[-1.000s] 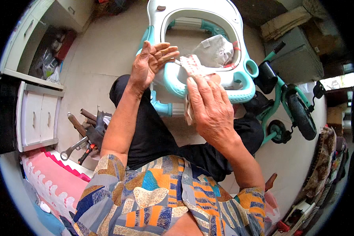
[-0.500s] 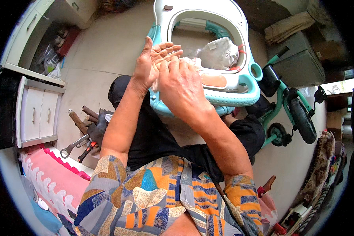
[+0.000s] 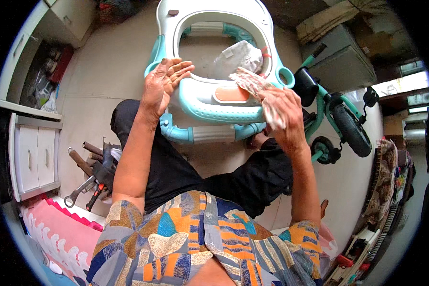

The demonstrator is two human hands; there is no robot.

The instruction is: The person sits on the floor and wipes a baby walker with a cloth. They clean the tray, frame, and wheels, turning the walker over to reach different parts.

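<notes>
Overhead, both hands are raised in front of the seated person, above a teal and white baby walker frame (image 3: 209, 95) that lies on the floor just beyond the knees. The left hand (image 3: 164, 83) is spread flat and empty, palm turned up toward the face with the fingers (image 3: 178, 69) splayed and looking grimy; held that way, it seems to be offered for wiping or looked over rather than gripping anything. The right hand (image 3: 283, 119) is closed around a crumpled patterned rag (image 3: 252, 83), the cloth bunching out past the knuckles and pointing across toward the left hand, well clear of it for now. Directly beneath the two hands, the walker's padded front edge with an orange insert (image 3: 231, 94) faces the person, and a wad of grey-white cloth or plastic (image 3: 240, 56) sits in the frame's open centre, beyond the right hand. Outward of the right hand stands a small teal balance bike (image 3: 338, 124), parked close beside the walker. Below and outward of the left forearm, a heap of hand tools (image 3: 93, 174), among them a spanner and wooden-handled pieces, lies on the floor within easy reach, near a white drawer cabinet (image 3: 33, 155). The person's black trousers (image 3: 186, 171) fill the space under the arms, with a patchwork shirt (image 3: 205, 243) nearest the camera.
</notes>
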